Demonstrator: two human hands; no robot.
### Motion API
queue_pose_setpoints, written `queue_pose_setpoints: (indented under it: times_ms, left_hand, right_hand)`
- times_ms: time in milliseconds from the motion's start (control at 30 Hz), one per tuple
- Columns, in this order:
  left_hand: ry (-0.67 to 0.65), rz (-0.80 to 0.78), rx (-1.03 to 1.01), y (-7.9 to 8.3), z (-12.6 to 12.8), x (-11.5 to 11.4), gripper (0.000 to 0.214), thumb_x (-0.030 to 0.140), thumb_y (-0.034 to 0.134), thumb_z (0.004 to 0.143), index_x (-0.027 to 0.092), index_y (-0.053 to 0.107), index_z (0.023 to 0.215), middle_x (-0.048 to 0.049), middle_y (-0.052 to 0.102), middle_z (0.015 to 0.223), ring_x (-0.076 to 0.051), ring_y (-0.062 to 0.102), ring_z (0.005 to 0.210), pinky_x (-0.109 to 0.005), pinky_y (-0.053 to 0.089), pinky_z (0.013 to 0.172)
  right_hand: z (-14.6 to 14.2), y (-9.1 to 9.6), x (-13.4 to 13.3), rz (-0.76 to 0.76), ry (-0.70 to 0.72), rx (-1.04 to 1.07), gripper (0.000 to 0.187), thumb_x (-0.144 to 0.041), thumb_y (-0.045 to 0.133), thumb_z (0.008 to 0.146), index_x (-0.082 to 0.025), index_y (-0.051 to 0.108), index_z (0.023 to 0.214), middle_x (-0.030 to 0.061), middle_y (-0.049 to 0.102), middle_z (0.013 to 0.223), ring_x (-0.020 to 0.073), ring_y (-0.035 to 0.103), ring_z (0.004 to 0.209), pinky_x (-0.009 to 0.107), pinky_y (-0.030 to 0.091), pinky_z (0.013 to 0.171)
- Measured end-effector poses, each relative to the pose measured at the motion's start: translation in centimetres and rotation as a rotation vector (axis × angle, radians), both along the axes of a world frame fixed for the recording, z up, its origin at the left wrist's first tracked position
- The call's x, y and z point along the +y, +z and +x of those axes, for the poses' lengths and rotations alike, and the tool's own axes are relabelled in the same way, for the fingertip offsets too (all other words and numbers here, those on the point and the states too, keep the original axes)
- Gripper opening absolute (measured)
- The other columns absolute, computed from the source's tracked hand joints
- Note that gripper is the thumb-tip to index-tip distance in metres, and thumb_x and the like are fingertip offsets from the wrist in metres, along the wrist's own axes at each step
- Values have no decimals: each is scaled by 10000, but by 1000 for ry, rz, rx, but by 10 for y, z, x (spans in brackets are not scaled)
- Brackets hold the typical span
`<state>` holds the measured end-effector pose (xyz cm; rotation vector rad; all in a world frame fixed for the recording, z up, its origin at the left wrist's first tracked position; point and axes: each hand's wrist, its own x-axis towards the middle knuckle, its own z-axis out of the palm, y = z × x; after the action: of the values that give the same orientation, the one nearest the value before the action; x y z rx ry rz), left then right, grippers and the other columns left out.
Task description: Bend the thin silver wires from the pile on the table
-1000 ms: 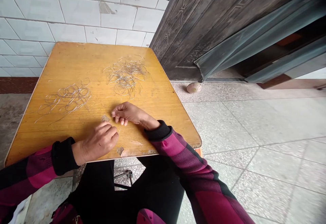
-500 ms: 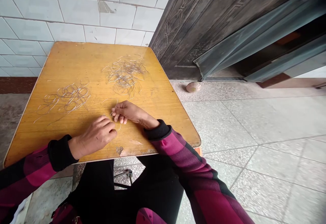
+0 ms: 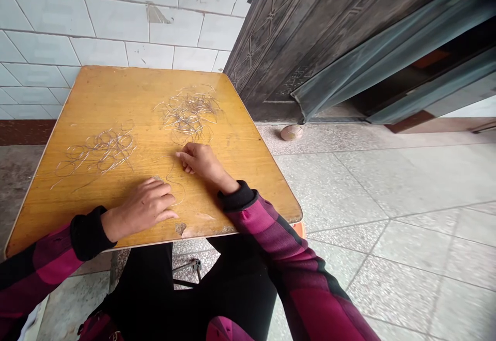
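Observation:
My left hand (image 3: 142, 204) rests low over the front of the wooden table, its thumb held apart from the bent fingers. Close to its fingertips, one thin wire-like strand (image 3: 184, 192) curves across the tabletop and runs up towards my right hand (image 3: 201, 161). That hand is curled, with its fingertips near the strand's far end; whether anything is pinched in them is hidden. A tangled pile of thin strands (image 3: 191, 111) lies just beyond my right hand. Another loose pile of looped strands (image 3: 104, 150) is on the left side.
The yellow wooden table (image 3: 112, 85) has a chipped front edge and stands against a white tiled wall (image 3: 112, 15). To the right are a dark carved door (image 3: 271, 46), a greenish curtain (image 3: 349, 72) and a round object (image 3: 292, 133) on the tiled floor.
My right hand has moved slightly away from me, towards the far pile. My left thumb has spread from its fingers, and more of the single strand shows between the hands.

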<state>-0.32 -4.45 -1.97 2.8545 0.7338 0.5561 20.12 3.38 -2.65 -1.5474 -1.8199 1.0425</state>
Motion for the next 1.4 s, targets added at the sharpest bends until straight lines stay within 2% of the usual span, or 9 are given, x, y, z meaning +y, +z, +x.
queue_pose_setpoints:
  times_ms: [133,267,400,533,700,933,1167,1300,1400]
  left_hand:
    - [182,20,-156,-1,-4,15,336,371,631,883,96,625,1075,-175,643,1124,-280,611,1055,-435,519,913]
    - [263,97,-33,-16,-2,31,686,516,591,873,38,452,1344,-283,425,1454,-361,382,1378,-517,353,1115]
    - [300,75,148,-32,5,36,795,576,515,891,-54,416,1366,-338,364,1468,-381,320,1407,-503,307,1144]
    - [344,103,213,-38,10,34,738,535,448,939,-66,432,1367,-322,356,1479,-369,288,1422,-485,274,1162]
    - [403,104,228,-38,15,29,644,443,446,957,-44,440,1377,-291,361,1491,-355,266,1433,-496,264,1164]
    - [431,88,153,-36,21,26,564,316,486,928,-53,462,1353,-302,402,1461,-360,302,1419,-521,274,1149]
    - [397,23,-27,-23,6,38,456,346,527,929,35,552,1261,-263,491,1414,-331,432,1352,-536,281,1136]
    - [509,57,-226,1,-21,55,377,352,548,919,75,602,1168,-233,560,1347,-317,508,1283,-484,373,1087]
    - [632,89,-322,25,-46,65,315,351,524,920,161,593,1162,-132,591,1333,-261,539,1250,-458,413,1062]
  right_hand:
    - [10,9,1,163,39,-81,169,-279,630,860,-156,582,756,-41,582,516,73,542,455,212,423,532]
    - [23,19,1,-4,233,-8,189,-289,706,775,-162,572,734,-54,570,556,75,556,479,209,410,515]
    - [26,22,1,-205,459,-87,200,-264,739,735,-164,571,695,-68,544,535,66,526,473,210,382,514]
    - [18,20,-2,-149,585,-323,244,-273,780,718,-163,577,641,-74,510,505,56,453,472,223,306,517]
    - [7,24,-10,46,531,-638,280,-398,790,718,-184,620,656,-53,504,543,86,408,533,260,227,529]
    - [5,30,-17,29,489,-710,267,-433,772,736,-200,649,694,-24,549,597,107,431,568,271,232,551]
    - [26,35,-10,-86,531,-270,222,-336,749,754,-171,605,715,-57,549,586,69,473,532,227,334,556]
    - [32,40,-8,-196,489,-184,184,-312,689,786,-159,610,723,-49,563,573,74,532,522,221,389,562]
    - [30,39,-8,-254,517,-243,207,-321,651,802,-148,623,692,-38,564,555,78,538,510,224,393,553]
